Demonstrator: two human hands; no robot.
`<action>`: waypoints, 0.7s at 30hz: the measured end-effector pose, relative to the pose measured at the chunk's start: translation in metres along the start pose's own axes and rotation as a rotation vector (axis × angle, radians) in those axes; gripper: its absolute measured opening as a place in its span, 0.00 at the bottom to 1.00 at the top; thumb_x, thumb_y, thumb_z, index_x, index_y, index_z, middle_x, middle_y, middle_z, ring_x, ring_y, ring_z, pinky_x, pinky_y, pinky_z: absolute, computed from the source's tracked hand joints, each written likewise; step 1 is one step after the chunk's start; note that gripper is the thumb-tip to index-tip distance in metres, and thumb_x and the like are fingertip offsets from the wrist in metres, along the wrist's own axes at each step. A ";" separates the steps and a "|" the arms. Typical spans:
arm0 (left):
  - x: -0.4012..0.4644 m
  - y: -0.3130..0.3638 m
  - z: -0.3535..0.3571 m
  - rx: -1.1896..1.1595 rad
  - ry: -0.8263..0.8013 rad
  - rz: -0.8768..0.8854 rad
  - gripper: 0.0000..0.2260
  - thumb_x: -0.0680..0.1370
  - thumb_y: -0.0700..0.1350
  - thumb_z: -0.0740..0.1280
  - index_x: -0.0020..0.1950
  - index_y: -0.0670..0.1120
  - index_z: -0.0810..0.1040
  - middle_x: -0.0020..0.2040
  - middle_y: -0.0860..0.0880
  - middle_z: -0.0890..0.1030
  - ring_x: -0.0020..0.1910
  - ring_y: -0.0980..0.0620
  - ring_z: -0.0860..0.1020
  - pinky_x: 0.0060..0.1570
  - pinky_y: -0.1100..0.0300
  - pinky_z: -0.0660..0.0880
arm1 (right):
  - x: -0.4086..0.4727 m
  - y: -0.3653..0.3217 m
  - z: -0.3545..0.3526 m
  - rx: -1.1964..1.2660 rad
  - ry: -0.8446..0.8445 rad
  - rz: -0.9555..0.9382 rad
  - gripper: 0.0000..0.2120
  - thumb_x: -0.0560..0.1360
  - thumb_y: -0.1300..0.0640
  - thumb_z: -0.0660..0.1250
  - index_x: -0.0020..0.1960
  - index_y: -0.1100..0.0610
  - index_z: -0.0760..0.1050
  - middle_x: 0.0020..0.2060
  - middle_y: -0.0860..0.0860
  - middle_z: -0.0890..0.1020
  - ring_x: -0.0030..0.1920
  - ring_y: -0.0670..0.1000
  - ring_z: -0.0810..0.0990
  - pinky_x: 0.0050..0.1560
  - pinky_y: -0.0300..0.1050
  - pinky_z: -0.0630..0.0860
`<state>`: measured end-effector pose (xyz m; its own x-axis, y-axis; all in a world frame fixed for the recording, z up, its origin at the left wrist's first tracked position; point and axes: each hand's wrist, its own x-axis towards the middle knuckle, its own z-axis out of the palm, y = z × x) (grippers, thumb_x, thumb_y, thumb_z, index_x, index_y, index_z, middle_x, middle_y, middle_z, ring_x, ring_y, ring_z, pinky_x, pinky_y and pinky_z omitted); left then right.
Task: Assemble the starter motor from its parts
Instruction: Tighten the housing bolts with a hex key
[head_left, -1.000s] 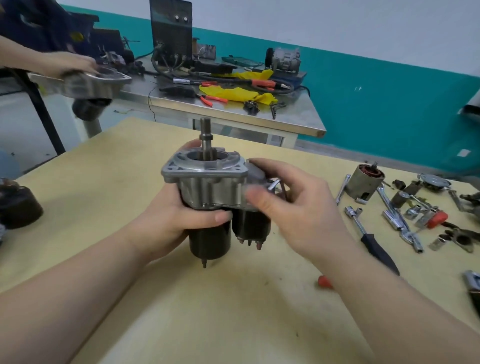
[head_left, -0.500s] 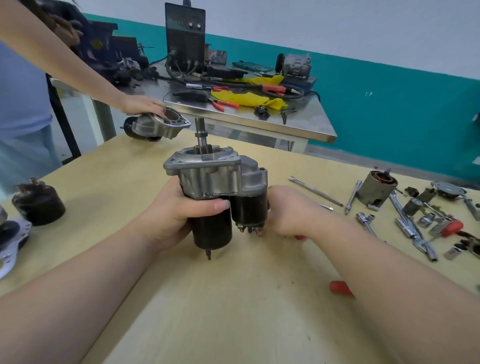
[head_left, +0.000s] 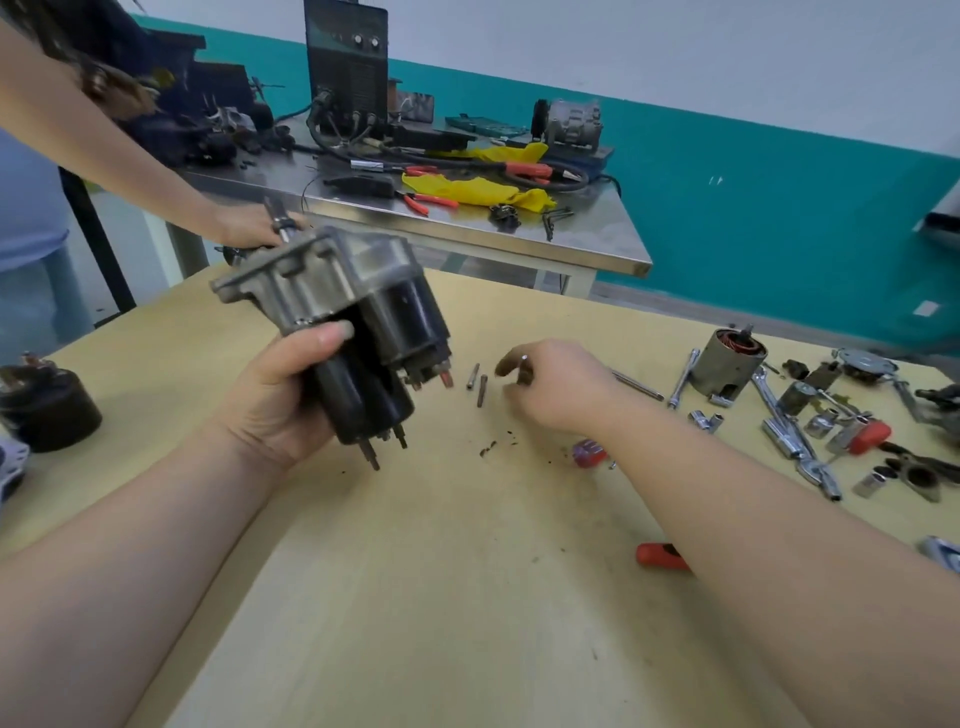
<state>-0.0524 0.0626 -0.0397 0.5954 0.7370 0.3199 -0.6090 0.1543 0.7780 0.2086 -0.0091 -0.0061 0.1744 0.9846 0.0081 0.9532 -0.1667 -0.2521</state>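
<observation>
The left hand (head_left: 280, 400) grips the starter (head_left: 343, 332) around its black body, holding it tilted above the table (head_left: 415, 597). Right of the starter, the right hand (head_left: 556, 384) pinches a small part (head_left: 524, 366) above two pins (head_left: 478, 383) lying on the table.

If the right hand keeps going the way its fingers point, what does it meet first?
Probably the two short pins lying on the table just beyond the right hand, its fingers aimed leftward at them. Past those sits the held starter motor. Depth is uncertain.
</observation>
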 end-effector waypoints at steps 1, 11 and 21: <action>0.000 0.002 -0.002 -0.024 0.027 0.015 0.21 0.79 0.40 0.61 0.69 0.45 0.81 0.62 0.44 0.86 0.60 0.42 0.85 0.58 0.42 0.84 | 0.000 -0.002 0.001 -0.020 -0.045 -0.055 0.15 0.79 0.52 0.66 0.64 0.42 0.80 0.56 0.46 0.81 0.56 0.52 0.81 0.57 0.53 0.82; 0.000 0.000 -0.003 0.038 -0.006 -0.016 0.22 0.74 0.39 0.68 0.68 0.46 0.84 0.61 0.43 0.87 0.60 0.41 0.86 0.56 0.43 0.84 | 0.039 -0.024 0.026 0.026 0.033 0.191 0.14 0.78 0.48 0.68 0.58 0.55 0.79 0.50 0.53 0.82 0.48 0.56 0.82 0.51 0.55 0.84; -0.004 -0.005 0.021 0.252 -0.079 -0.010 0.26 0.71 0.39 0.78 0.69 0.44 0.82 0.64 0.42 0.85 0.65 0.40 0.83 0.60 0.49 0.82 | 0.001 -0.014 -0.023 0.363 0.240 0.195 0.11 0.77 0.61 0.73 0.58 0.52 0.83 0.48 0.51 0.84 0.46 0.48 0.82 0.43 0.41 0.79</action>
<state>-0.0408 0.0452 -0.0338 0.6459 0.6810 0.3450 -0.4592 -0.0144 0.8882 0.2008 -0.0073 0.0200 0.4339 0.8901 0.1395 0.7567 -0.2760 -0.5927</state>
